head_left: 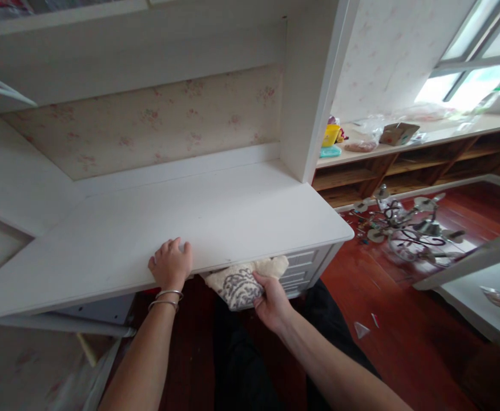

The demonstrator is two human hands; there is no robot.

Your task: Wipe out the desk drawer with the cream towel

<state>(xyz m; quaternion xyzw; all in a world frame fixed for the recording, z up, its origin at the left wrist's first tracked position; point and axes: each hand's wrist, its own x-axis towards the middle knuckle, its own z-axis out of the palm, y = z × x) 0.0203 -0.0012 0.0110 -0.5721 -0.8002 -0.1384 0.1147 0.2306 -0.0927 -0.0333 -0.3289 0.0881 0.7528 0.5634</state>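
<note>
Left hand (170,264) lies flat, fingers curled over the front edge of the white wooden table (216,217), clutching nothing but that edge. Right hand (271,302), lower centre of the frame, has its grip closed on a cream cloth with a grey scroll pattern (239,282), pinched at its lower right corner, just under the table's front edge. The cloth looks soft, limp and light; it bunches and folds, so it should give wherever it is squeezed, and a gathered handful would likely hold better than a corner. Behind it sits a white drawer unit (303,268). At right, a metal chandelier (408,228) lies on the red wooden floor (404,337).
</note>
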